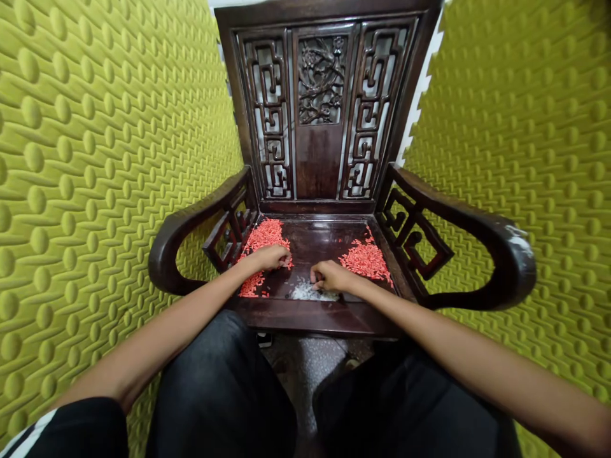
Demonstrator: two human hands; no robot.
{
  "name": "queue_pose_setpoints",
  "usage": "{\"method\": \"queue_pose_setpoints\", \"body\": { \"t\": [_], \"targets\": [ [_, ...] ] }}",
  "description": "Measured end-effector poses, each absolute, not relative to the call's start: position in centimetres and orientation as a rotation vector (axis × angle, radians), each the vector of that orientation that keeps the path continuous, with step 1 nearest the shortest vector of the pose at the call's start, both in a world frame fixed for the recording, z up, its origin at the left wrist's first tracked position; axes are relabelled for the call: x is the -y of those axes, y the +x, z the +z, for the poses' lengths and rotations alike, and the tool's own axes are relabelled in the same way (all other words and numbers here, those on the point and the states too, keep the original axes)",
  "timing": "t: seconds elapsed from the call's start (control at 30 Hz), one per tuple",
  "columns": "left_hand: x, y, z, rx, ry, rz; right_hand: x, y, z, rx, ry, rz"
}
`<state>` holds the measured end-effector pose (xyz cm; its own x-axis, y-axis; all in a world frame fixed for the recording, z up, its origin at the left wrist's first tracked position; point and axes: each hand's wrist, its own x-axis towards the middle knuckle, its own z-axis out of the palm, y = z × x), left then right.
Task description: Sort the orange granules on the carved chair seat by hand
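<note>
My left hand [275, 256] is closed, its fingers curled down at the inner edge of a spread of small red-orange pieces [265, 234] on the left of the chair seat. What those fingers hold, if anything, is hidden. Over a small pile of whitish, see-through pieces [305, 291] near the front edge, my right hand [328, 275] is closed with thumb and fingers together. Anything in that pinch is too small to make out. A second heap of red-orange pieces [366, 259] lies to the right of this hand.
The dark wooden chair seat [310, 235] has a raised front edge. A carved backrest [319, 159] rises behind it, with curved armrests [165, 251] at both sides. Yellow-green textured padding [95, 159] stands close on left and right. My knees [224, 375] are below the front edge.
</note>
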<state>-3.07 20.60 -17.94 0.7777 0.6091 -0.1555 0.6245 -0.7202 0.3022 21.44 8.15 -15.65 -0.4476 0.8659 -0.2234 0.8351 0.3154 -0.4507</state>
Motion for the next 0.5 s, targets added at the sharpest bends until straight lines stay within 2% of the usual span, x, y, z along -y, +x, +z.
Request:
{"method": "queue_pose_setpoints", "body": {
  "t": [0.5],
  "targets": [
    [-20.1,-3.1,-17.6,-0.958,2.533,-0.144,-8.1,21.0,-16.9,2.423,-1.513,0.849]
  ]
}}
